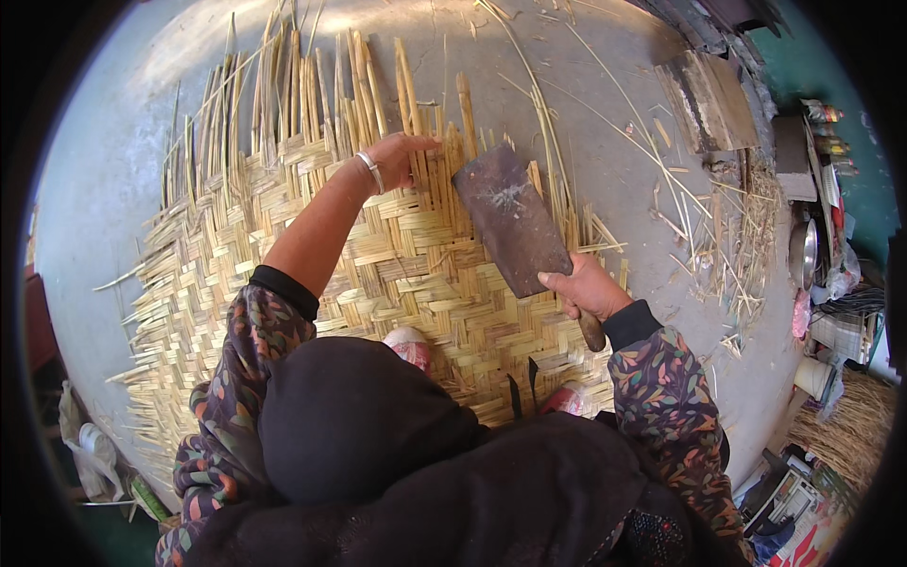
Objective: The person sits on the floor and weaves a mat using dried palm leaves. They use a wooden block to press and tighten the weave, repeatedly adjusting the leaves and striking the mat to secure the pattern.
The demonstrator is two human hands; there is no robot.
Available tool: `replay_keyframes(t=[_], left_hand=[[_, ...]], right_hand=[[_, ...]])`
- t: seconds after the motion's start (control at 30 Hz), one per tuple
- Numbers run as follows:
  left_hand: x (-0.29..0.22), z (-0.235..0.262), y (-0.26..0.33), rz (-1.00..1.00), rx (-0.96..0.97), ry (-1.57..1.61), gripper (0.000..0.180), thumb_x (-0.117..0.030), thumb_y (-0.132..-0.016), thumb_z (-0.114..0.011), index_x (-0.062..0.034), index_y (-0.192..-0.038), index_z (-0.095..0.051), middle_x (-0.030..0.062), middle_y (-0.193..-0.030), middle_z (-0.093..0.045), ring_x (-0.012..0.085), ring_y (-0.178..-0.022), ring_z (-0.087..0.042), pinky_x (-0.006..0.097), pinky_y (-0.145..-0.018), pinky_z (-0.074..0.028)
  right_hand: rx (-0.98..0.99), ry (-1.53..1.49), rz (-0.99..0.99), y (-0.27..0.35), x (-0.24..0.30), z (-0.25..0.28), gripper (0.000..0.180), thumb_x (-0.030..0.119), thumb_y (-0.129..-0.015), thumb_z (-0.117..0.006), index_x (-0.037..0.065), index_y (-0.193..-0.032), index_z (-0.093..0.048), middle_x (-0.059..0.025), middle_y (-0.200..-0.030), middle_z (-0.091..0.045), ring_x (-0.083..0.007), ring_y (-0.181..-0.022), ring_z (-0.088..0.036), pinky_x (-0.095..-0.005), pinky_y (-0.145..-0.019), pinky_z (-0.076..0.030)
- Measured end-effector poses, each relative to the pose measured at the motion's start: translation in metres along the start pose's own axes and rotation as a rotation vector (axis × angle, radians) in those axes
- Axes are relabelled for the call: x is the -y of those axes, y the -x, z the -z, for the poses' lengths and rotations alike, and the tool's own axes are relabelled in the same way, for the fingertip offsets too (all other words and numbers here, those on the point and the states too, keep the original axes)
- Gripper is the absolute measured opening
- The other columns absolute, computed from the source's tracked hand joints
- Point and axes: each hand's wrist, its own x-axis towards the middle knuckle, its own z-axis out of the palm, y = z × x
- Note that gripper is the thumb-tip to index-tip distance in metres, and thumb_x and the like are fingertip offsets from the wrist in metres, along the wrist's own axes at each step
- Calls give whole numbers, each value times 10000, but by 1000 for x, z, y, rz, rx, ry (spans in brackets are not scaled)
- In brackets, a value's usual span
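Note:
A woven mat of split reed strips lies on the floor under my feet, its long loose strip ends sticking out at the far edge. At that edge, my left hand, with a bracelet on the wrist, has its index finger stretched over a few upright strips; its thumb and other fingers close in at their side. My right hand grips a cleaver with a broad, dark, stained blade. The thumb lies on the blade's base, and the handle's end shows below the fist. The blade tilts over the mat beside the left hand.
Loose reeds and scraps litter the concrete floor at right. A wooden board lies at the far right. Along the right wall stand a metal bowl, a straw bundle and clutter. A plastic bag is at lower left.

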Motion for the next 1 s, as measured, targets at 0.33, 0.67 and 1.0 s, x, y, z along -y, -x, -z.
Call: replay_keyframes(t=[0.33,0.67,1.0], left_hand=[[-1,3,7,24,-95,-371,332,-137,-911,-580,37,-1182,-500,134,-1039,-617,276,-1007,-632,409,-878,-547],[16,16,1,-70,-113,-697,355,-191,-882,-647,-63,-1208,-589,82,-984,-636,212,-929,-652,306,-867,-554],[31,23,-13,-117,-289,-708,295,-261,-863,-687,-51,-1070,-671,90,-920,-692,156,-803,-670,293,-623,-564]], right_hand=[[-30,114,-75,21,-26,-43,266,209,-889,-595,-22,-1018,-570,-35,-618,-527,-126,-423,-487,-304,-414,-411],[-19,255,-52,38,-29,-71,238,214,-904,-574,-16,-962,-562,-53,-594,-528,-140,-422,-514,-315,-429,-434],[-3,346,-77,36,-39,-86,246,226,-917,-530,-16,-936,-569,-122,-615,-572,-236,-475,-574,-391,-497,-458]])
